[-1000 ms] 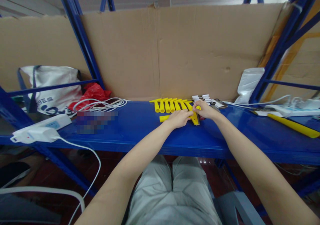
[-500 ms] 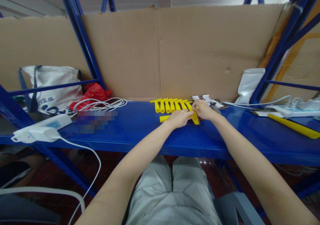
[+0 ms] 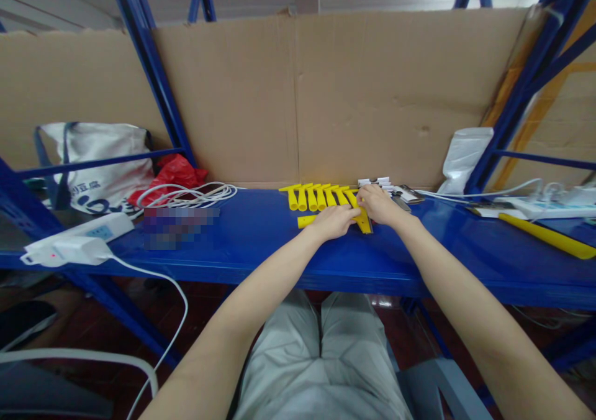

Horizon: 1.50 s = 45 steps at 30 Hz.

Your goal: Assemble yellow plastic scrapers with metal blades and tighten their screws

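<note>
A row of several yellow plastic handle pieces (image 3: 316, 196) lies on the blue metal shelf (image 3: 261, 246) against the cardboard backing. My left hand (image 3: 333, 221) is closed over one loose yellow piece (image 3: 305, 221), whose end sticks out to its left. My right hand (image 3: 379, 204) pinches another yellow piece (image 3: 362, 221) at its far end; that piece runs toward me between the two hands. Behind my right hand sit small white parts (image 3: 375, 182) and a dark metal clip (image 3: 405, 193).
At left lie a white power strip (image 3: 77, 241) with its cable, coiled white cords (image 3: 186, 194), a red bag (image 3: 172, 173) and a white tote (image 3: 100, 165). At right are a white pouch (image 3: 465, 153), another power strip (image 3: 540, 205) and a long yellow bar (image 3: 544, 235).
My right hand has slid slightly left and back along the yellow piece. My left hand has barely moved.
</note>
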Motion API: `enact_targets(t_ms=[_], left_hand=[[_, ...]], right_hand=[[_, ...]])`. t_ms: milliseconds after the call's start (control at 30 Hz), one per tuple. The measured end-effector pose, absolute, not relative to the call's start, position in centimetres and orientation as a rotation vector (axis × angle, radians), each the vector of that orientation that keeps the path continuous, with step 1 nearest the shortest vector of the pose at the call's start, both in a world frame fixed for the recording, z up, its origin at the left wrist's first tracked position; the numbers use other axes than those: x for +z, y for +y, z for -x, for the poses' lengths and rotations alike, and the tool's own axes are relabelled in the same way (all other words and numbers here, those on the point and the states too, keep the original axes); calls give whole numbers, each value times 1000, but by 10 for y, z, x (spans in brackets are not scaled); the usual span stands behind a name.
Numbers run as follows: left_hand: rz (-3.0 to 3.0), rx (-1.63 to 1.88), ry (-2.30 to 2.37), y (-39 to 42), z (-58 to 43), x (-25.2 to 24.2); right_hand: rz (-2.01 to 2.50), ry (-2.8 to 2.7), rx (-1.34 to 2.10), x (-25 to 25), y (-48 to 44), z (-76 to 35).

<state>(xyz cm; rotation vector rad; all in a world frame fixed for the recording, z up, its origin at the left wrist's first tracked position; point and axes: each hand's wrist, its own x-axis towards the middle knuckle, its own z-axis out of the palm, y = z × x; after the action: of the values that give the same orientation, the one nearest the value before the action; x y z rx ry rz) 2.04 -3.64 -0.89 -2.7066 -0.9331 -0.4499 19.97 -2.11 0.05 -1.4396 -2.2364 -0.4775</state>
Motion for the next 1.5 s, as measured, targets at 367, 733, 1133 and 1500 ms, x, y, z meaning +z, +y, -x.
enact_targets(t_ms=[367, 733, 1133, 1500], left_hand=[[2718, -480, -923, -38, -20, -7], [2674, -649, -1166, -34, -16, -7], [2646, -646, -1263, -34, -19, -8], [2618, -600, -1294, -34, -14, -2]], right_hand=[[1355, -1967, -37, -10, 0, -214], [1416, -1796, 227, 2, -11, -210], [1389, -1536, 723, 8, -26, -198], [1376, -1592, 714, 10, -27, -200]])
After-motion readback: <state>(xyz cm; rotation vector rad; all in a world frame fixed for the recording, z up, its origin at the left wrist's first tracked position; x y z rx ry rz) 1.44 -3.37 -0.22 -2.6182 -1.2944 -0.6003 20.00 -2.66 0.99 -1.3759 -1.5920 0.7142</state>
